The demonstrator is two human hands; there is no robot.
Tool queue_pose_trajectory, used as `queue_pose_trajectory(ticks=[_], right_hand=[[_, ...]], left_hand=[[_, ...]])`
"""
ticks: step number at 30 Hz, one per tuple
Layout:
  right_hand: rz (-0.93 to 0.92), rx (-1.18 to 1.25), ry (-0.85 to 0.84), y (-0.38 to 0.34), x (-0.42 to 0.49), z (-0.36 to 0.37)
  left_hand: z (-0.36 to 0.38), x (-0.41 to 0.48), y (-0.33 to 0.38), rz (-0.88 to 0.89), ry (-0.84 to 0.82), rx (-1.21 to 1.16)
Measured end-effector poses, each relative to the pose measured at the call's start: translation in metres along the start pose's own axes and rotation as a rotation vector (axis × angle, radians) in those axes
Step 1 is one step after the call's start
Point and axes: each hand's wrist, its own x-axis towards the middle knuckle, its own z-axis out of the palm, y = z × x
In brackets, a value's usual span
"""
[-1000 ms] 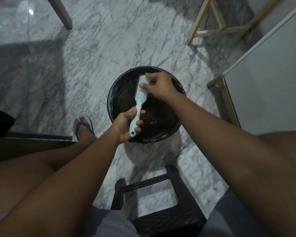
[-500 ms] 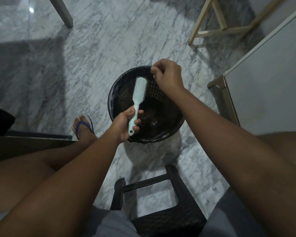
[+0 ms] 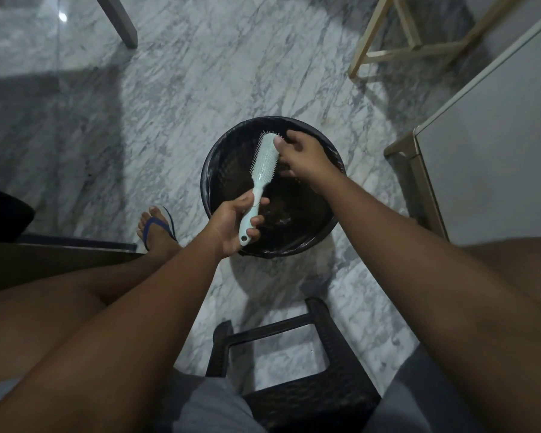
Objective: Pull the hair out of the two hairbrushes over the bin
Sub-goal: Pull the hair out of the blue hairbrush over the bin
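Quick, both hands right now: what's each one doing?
Left hand: closed around the handle of the pale hairbrush, over the bin.
Right hand: at the brush head, fingers loosely curled; whether it pinches hair cannot be told.

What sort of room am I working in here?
Probably a room in a home: polished marble floor, a lined black bin, a dark woven stool and pale wooden furniture legs. Which room, I cannot tell.

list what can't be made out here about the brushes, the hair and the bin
- Second hairbrush: nowhere in the head view.
- Hair on the hairbrush: too fine and dim to see among the bristles.
- Right hand fingers: whether they pinch any hair is too small to tell.
- Bin contents: dark liner and shadow hide them.
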Motion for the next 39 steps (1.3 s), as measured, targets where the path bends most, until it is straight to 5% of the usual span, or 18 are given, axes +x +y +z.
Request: queue_pose_trajectory(ticks=[6, 11, 21, 25, 29, 35, 39], right_hand=[[-0.185, -0.405, 0.236, -0.001, 0.004, -0.005], [-0.184, -0.522, 0.216, -0.007, 0.004, -0.008], [-0.179, 0.161, 0.261, -0.042, -0.007, -0.022], [-0.073, -0.260, 0.245, -0.008, -0.003, -0.037], [0.104, -0.794, -0.009, 0.025, -0.005, -0.043], [-0.128, -0.379, 0.049, 0.001, -0.016, -0.002], [-0.244, -0.496, 0.136, -0.009, -0.014, 0.013]], left_hand=[[0.007, -0.002, -0.001, -0.045, -0.007, 0.036], [0.006, 0.003, -0.004, -0.035, 0.056, 0.035], [-0.003, 0.001, 0.005, 0.017, 0.118, 0.012], [-0.002, -0.002, 0.009, 0.021, 0.104, 0.011], [-0.002, -0.005, 0.011, 0.017, 0.080, -0.008], [0.001, -0.002, 0.005, 0.020, 0.061, 0.002], [0.010, 0.000, 0.001, 0.037, 0.039, -0.019]])
